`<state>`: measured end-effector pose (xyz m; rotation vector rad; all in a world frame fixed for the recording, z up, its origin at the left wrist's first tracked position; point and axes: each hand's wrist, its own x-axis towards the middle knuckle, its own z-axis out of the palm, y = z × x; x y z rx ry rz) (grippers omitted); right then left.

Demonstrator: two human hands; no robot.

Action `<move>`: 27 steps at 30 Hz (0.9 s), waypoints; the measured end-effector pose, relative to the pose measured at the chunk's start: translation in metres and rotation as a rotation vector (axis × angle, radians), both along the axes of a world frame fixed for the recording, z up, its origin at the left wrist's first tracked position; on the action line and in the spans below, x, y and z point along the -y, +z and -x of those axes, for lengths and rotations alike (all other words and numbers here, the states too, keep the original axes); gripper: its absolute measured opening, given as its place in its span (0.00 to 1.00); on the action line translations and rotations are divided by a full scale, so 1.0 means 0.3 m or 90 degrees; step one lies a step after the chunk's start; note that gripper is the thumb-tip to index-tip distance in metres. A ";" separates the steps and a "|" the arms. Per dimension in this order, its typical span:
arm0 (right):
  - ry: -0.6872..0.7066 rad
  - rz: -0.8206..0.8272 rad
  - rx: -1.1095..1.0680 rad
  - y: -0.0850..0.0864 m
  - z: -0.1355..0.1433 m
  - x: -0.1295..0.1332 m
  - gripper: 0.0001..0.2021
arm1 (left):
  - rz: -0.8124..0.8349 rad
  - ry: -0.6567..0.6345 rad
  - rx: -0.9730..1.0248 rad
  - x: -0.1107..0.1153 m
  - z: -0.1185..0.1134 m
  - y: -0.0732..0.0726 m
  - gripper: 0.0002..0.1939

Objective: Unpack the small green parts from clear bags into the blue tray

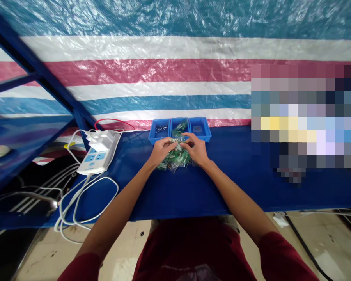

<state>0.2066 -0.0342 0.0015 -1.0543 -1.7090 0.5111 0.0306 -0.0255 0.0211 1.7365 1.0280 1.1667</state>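
Observation:
My left hand (163,150) and my right hand (197,150) meet over the blue table. Fingers and thumbs of both are closed on a small clear plastic packet (177,139) with pale, shiny bits in it, too small to name. Just beneath lies a pile of green and clear packets (176,160), partly hidden by the hands; thin metal pieces stick out of it. Directly behind stands a blue three-part bin (153,136). Its left compartment has several thin metal pieces (163,128), the middle one green packets (180,127), the right one a small clear item (197,128).
A white power strip (91,166) with plugged-in white adapters (101,139) sits on the left of the table (175,199). White cables (76,203) loop beside it to the front edge. A blue metal frame (51,88) rises at left, and a striped tarp (152,72) hangs behind. The right side is pixelated.

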 end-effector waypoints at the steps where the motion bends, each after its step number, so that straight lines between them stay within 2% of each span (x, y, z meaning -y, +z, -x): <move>1: 0.007 -0.008 0.004 0.003 0.001 0.005 0.16 | 0.013 0.002 0.013 0.000 0.000 -0.001 0.16; 4: 0.021 -0.070 0.041 0.007 0.001 0.014 0.16 | 0.042 0.016 0.071 -0.004 -0.002 -0.006 0.13; 6: 0.028 -0.111 0.067 0.003 -0.001 0.012 0.17 | 0.052 0.014 0.119 -0.009 -0.005 -0.012 0.16; 8: 0.027 -0.135 0.080 -0.007 -0.002 0.004 0.17 | 0.063 0.002 0.162 -0.012 -0.010 -0.018 0.19; 12: 0.024 -0.154 0.072 -0.021 -0.003 -0.012 0.14 | 0.094 -0.045 0.188 -0.008 -0.023 -0.028 0.18; 15: 0.010 -0.121 0.053 -0.020 -0.002 -0.017 0.08 | 0.095 -0.053 0.187 -0.004 -0.026 -0.027 0.22; 17: -0.012 -0.081 0.019 -0.013 0.001 -0.015 0.06 | 0.054 -0.035 0.157 -0.003 -0.021 -0.020 0.26; 21: -0.014 0.006 -0.064 0.004 0.009 0.001 0.11 | -0.035 0.007 0.064 -0.001 -0.012 -0.005 0.23; 24: 0.004 0.035 -0.075 0.016 0.009 0.013 0.14 | 0.010 -0.002 0.053 0.002 -0.015 -0.007 0.19; 27: 0.021 -0.008 -0.036 0.017 0.005 0.015 0.10 | 0.051 0.001 0.108 0.000 -0.019 -0.021 0.18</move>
